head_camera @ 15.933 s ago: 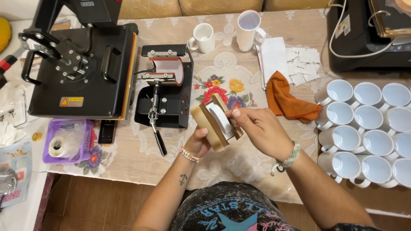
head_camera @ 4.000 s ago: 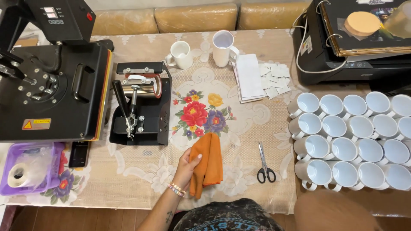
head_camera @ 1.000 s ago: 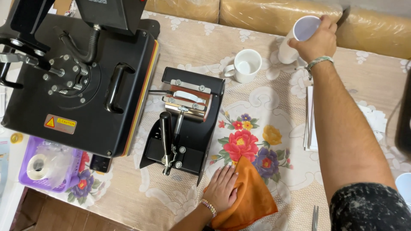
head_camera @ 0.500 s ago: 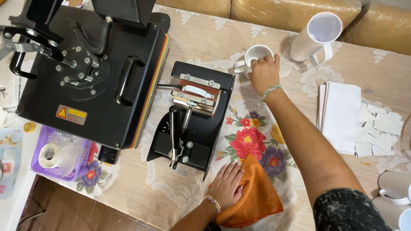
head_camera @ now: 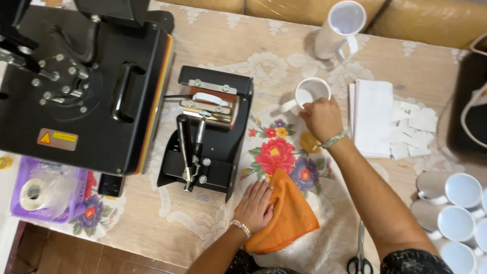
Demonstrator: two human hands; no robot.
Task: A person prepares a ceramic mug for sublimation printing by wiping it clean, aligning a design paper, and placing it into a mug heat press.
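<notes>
Lace-patterned beige cloth with a printed bunch of red, purple and yellow flowers covers the table (head_camera: 238,45), and a tan leather sofa edge shows beyond it. On this cloth, just past the flower print, stands a small white glazed ceramic mug (head_camera: 310,92), upright, mouth open to the camera, its handle pointing left toward the black mug press (head_camera: 210,129). The right hand (head_camera: 321,117) comes at the mug from the near side and its fingers are closed over the near part of the rim, gripping it; the far rim and the handle stay free. The left hand (head_camera: 255,204) lies much nearer the body, palm down and fingers spread flat, pressing the left edge of a soft folded orange cloth (head_camera: 284,215) against the table; it clasps nothing. The mug therefore lies away from the body and slightly right of the cloth, with the flowers between them, and the right hand is the one upon it. A tall white cylindrical mug (head_camera: 339,28) stands farther back, well apart. A stack of white paper sheets (head_camera: 373,119) lies just right of the right wrist, black-handled scissors (head_camera: 359,253) near the table edge, and more glossy white mugs (head_camera: 451,208) crowd the right border. A big black flat heat press (head_camera: 81,81) fills the left.
</notes>
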